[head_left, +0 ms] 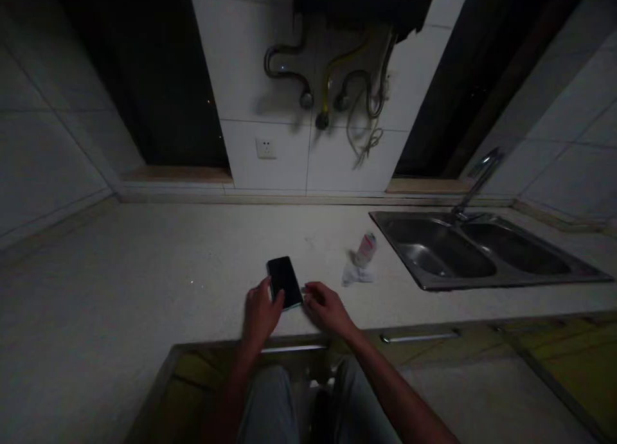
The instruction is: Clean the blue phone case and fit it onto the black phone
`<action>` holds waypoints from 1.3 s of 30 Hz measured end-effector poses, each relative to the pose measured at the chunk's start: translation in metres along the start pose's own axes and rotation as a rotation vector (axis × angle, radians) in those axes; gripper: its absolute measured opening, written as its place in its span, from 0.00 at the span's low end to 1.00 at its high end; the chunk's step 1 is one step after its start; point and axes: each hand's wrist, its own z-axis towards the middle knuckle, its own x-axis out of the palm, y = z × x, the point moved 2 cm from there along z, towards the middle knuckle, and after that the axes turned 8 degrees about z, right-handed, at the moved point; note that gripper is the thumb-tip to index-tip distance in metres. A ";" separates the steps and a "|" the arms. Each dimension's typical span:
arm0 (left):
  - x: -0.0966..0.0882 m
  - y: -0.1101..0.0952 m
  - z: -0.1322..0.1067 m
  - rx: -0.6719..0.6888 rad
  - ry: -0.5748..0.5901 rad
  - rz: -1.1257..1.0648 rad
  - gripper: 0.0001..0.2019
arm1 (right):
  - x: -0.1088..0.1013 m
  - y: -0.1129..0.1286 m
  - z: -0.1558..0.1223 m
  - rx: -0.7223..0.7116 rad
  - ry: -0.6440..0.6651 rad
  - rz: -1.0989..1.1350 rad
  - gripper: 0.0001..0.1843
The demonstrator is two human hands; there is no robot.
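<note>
A smartphone (pixel 283 278) with a dark screen lies on the pale countertop, slightly turned. My left hand (pixel 263 312) grips its lower left part, with the thumb over the screen and the fingers at the left edge. Beside the phone's lower right edge, my right hand (pixel 328 308) has its fingers curled and drawn together; whatever may be between them is too small and dark to make out. To the right of that hand stands a small clear bottle (pixel 366 248) with a pink and white label, tilted in view. A crumpled white tissue or cloth (pixel 357 274) lies at its foot.
A steel double sink (pixel 419 286) with a tap (pixel 477 184) is set into the counter (pixel 144 270) on the right. A wall socket (pixel 265 148) and hoses (pixel 328 87) are on the tiled wall. Drawer handles (pixel 419 337) line the counter's front. The light is dim.
</note>
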 end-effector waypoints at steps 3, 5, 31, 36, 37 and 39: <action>0.005 -0.006 0.009 -0.010 -0.004 0.016 0.26 | 0.007 -0.008 0.010 0.061 -0.014 0.088 0.21; 0.006 -0.011 0.015 -0.009 0.028 0.021 0.29 | 0.011 -0.010 0.015 0.109 -0.022 0.115 0.25; 0.031 -0.029 0.148 -0.289 0.578 -1.108 0.15 | -0.003 -0.024 0.058 0.383 -0.035 0.774 0.36; 0.044 -0.020 0.151 -0.488 0.673 -1.408 0.14 | -0.011 -0.012 0.079 0.362 -0.053 0.792 0.31; 0.045 -0.019 0.150 -0.518 0.741 -1.463 0.15 | -0.011 -0.010 0.083 0.361 -0.043 0.798 0.31; 0.045 -0.018 0.147 -0.543 0.871 -1.576 0.20 | -0.011 -0.007 0.089 0.362 -0.026 0.807 0.30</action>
